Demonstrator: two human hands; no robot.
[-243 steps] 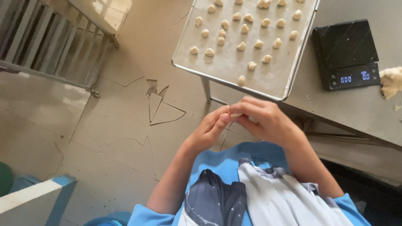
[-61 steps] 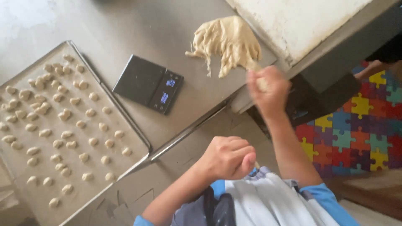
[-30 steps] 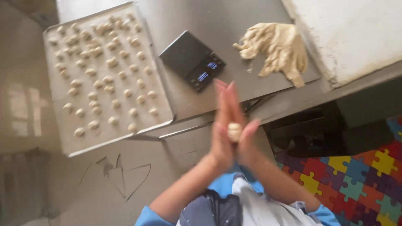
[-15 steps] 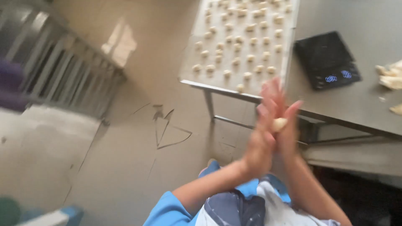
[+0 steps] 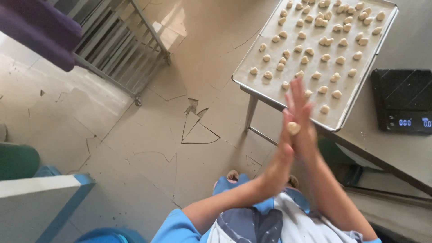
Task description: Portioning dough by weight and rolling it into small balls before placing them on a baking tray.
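Observation:
A small pale dough ball (image 5: pixel 293 128) is pressed between my two flat palms, held upright in front of my chest. My left hand (image 5: pixel 284 135) and my right hand (image 5: pixel 306 121) face each other with fingers straight and pointing away from me. Just beyond the fingertips lies a metal baking tray (image 5: pixel 355 105) holding several rows of small dough balls (image 5: pixel 315 49). The tray rests on a steel table (image 5: pixel 405 148), its near corner jutting over the table edge.
A black digital scale (image 5: pixel 402 101) sits on the table right of the tray. A wheeled metal rack (image 5: pixel 117 49) stands at the upper left on the cracked floor (image 5: pixel 193 126). A blue and white object (image 5: pixel 40 193) is at the lower left.
The view has swung left, from the dough lump and scale to the tray and floor. My right hand took a bit of dough; both palms now press it.

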